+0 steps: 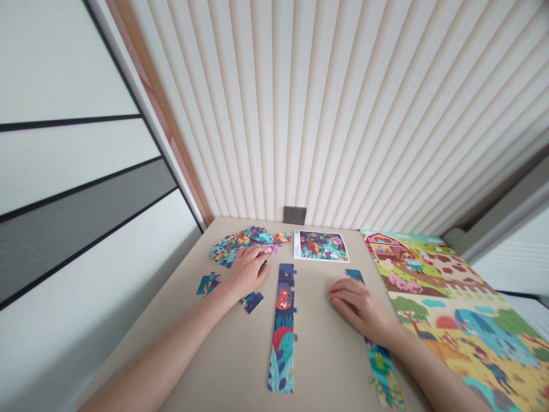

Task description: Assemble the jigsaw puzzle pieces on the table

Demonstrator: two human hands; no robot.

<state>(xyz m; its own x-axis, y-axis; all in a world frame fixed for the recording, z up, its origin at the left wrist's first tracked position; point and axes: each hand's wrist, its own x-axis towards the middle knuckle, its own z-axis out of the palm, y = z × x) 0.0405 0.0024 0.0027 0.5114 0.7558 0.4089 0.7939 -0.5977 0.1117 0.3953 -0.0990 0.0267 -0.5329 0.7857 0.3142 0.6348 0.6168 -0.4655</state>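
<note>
My left hand (246, 270) lies flat with fingers stretched out, fingertips at the near edge of a heap of loose colourful puzzle pieces (246, 240). A dark blue piece (252, 301) peeks out by its wrist. My right hand (358, 303) rests palm down with fingers loosely curled, covering the middle of a joined strip of pieces (383, 369); the strip's top end (355, 276) shows beyond the fingers. Between the hands lies a long joined strip (282, 326) with an orange fox on it. A printed reference picture (321, 246) lies beyond it.
A single loose piece (208, 284) sits left of my left hand. Two finished farm-scene puzzles (433, 274) cover the table's right side. A grey wall socket (294, 215) sits at the table's (317, 343) far edge, under a ribbed wall.
</note>
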